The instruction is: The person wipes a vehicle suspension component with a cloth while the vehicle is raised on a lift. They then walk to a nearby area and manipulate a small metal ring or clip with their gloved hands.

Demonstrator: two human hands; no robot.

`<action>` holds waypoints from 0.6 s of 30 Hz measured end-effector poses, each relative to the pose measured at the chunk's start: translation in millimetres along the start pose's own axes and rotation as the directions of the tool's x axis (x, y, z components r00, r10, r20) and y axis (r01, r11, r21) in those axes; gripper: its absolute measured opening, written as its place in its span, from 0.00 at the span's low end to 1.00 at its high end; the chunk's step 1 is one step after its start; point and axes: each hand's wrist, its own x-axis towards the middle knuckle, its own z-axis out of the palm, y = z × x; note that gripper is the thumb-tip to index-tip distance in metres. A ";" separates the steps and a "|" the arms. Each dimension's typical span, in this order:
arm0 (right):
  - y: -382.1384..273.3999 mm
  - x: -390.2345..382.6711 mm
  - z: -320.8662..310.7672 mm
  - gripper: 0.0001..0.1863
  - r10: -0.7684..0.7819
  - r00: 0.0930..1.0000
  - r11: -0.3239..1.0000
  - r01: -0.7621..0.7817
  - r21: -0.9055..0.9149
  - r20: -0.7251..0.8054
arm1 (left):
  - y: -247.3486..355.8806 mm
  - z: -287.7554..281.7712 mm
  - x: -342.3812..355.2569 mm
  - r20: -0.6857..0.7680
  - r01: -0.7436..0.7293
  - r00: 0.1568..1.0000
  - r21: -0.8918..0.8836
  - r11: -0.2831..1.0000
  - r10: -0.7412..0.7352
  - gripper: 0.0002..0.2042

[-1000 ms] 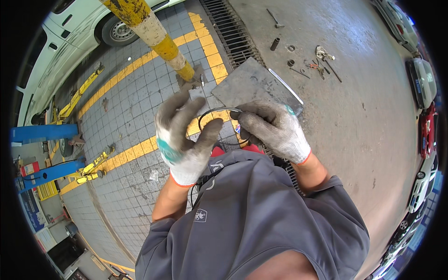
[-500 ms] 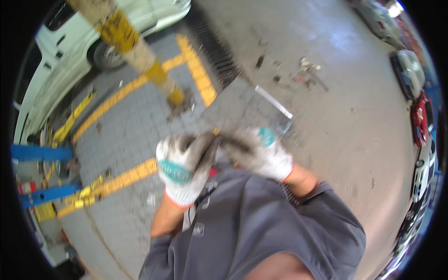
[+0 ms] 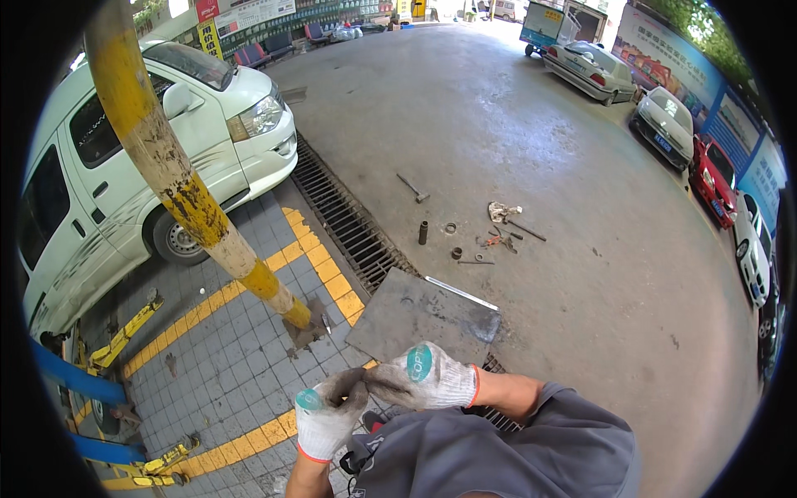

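Note:
Both of my hands wear white knit gloves with dirty grey palms and fingers, green patches and orange cuff edges. They meet in front of my body. My left hand (image 3: 330, 412) is closed, with thumb and fingers curled together. My right hand (image 3: 425, 378) is also closed, its fingertips pinched against the left hand's fingers. Anything between them is hidden or too small to make out. Below and beyond the hands, a dark flat metal plate (image 3: 407, 314) lies on the ground, with a pale metal strip (image 3: 462, 293) along its far edge.
A hammer (image 3: 413, 189), a dark sleeve (image 3: 423, 232), a rag (image 3: 503, 212), orange-handled pliers (image 3: 496, 240) and small rings lie on the concrete floor. At left stand a yellow-white pole (image 3: 195, 203), a white van (image 3: 166, 141) and lift arms (image 3: 124, 336). A drain grate (image 3: 344, 216) runs beside them.
My view has tilted up, so the van, the floor tools and the far yard show more fully. Both hands now appear lower in the picture, still together.

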 end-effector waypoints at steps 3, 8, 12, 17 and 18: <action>-5.9 5.6 -5.0 0.13 -0.072 0.996 0.997 0.072 0.018 0.047 | -10.7 -11.1 -4.8 0.059 0.084 0.995 -0.133 0.988 -0.076 0.12; -2.5 9.6 -20.4 0.14 -0.079 0.996 0.993 0.074 0.096 0.046 | -2.0 -16.9 3.6 0.123 0.162 0.982 -0.151 0.975 -0.145 0.10; -7.2 10.7 -16.3 0.11 0.105 0.993 0.929 -0.117 0.351 0.053 | 20.4 -15.2 -6.3 0.106 0.166 0.984 -0.299 0.940 -0.140 0.12; -15.3 14.7 -26.3 0.15 0.249 0.942 0.837 -0.326 0.439 0.225 | 26.6 -14.7 -11.3 0.071 0.153 0.988 -0.319 0.935 -0.137 0.13; -14.2 15.7 -27.2 0.15 0.230 0.950 0.854 -0.302 0.424 0.212 | 28.0 -15.9 -10.3 0.088 0.175 0.984 -0.337 0.925 -0.153 0.14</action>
